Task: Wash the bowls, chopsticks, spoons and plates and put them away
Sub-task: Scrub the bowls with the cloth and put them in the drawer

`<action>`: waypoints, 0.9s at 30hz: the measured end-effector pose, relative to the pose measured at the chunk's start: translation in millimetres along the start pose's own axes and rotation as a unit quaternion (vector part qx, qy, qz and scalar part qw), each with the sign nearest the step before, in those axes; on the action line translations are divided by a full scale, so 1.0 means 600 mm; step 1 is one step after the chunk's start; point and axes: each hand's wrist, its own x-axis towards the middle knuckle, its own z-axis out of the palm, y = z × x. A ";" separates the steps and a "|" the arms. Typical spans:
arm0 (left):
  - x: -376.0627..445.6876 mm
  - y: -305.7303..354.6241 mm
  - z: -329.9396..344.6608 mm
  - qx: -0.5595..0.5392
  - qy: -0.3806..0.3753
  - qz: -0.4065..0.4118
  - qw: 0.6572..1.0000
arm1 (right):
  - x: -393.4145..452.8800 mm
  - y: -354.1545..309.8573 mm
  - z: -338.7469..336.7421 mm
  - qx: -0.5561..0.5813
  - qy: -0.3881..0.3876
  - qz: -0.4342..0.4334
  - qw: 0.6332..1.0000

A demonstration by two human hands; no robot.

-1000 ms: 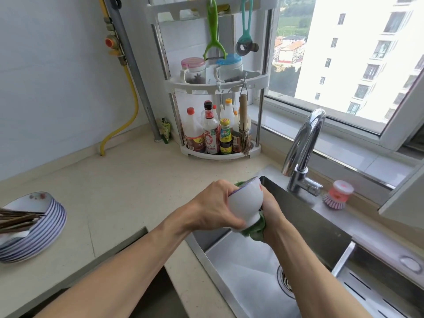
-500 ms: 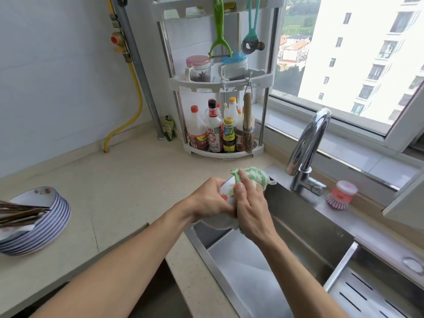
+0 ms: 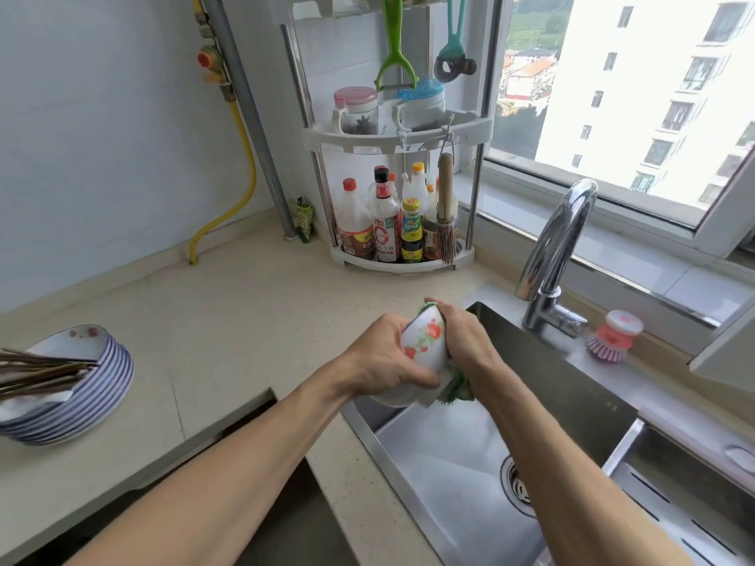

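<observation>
Over the near-left corner of the steel sink (image 3: 445,471), my left hand (image 3: 380,361) grips a white bowl (image 3: 423,349) with red flowers, tilted on its side. My right hand (image 3: 465,341) holds a green cloth (image 3: 457,386) against the bowl's far side; most of the cloth is hidden behind the bowl and hand. On the counter at the far left stands a stack of blue-rimmed plates (image 3: 94,398) with dark chopsticks (image 3: 36,373) lying across the top one.
A chrome tap (image 3: 551,259) rises behind the sink, with a pink dish brush (image 3: 613,337) to its right. A white corner rack (image 3: 392,255) of sauce bottles stands at the back. A dark hob recess (image 3: 228,418) lies near the counter's front.
The bowl has turned in my left hand, so its flowered outside now faces up. My right hand with the cloth has shifted from the bowl's top to its far side.
</observation>
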 end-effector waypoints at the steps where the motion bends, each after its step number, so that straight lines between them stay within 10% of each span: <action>1: 0.003 -0.001 -0.004 -0.007 0.014 0.000 1.000 | -0.008 -0.001 0.004 -0.035 0.002 -0.024 0.999; 5: 0.013 0.001 -0.012 -0.008 0.021 0.005 1.000 | -0.048 0.009 0.034 -0.114 0.018 -0.130 0.985; 14: -0.004 0.018 0.005 0.073 -0.009 0.082 0.994 | -0.010 -0.010 -0.024 0.278 -0.045 0.171 0.944; 27: 0.012 0.021 0.003 -0.015 0.015 0.004 1.000 | -0.061 -0.035 0.009 -0.110 0.086 -0.091 0.986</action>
